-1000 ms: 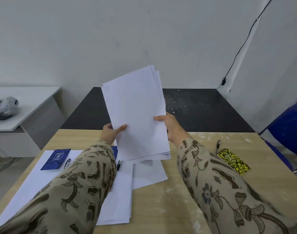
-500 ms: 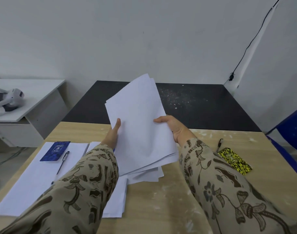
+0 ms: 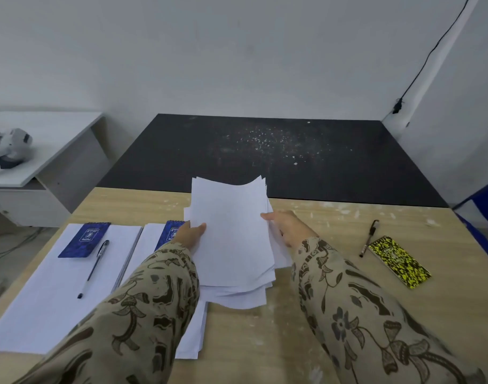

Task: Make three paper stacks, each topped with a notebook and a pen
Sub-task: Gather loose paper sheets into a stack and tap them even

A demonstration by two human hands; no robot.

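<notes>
Loose sheaf (image 3: 231, 239): white sheets, fanned and uneven at near edge; held low over wooden table (image 3: 334, 322), near edge apparently touching or just above it, far edge lifted and curled.
Long axis: runs away from body, roughly parallel to finished stacks.
Left hand (image 3: 191, 234): clasping left edge of sheaf, thumb on top.
Right hand (image 3: 287, 225): clasping right edge, thumb on top, fingers hidden beneath.
Grip relation: sheaf between both hands, neither nearer; landing spot directly below, just right of middle stack.
Left stack (image 3: 43, 295): flat, squared, topped with blue notebook (image 3: 84, 239) and pen (image 3: 94, 268) just beside it.
Middle stack (image 3: 151, 239): mostly hidden by left sleeve; second blue notebook (image 3: 172, 234) visible on top, its pen not visible.
Yellow notebook (image 3: 399, 261): flat on table, well right of sheaf.
Black pen (image 3: 369, 238): just left of yellow notebook, nearer right hand.
Step judged: laying third pile; squaring likely needed.
Risk: sheaf's left edge overlapping middle stack.
</notes>
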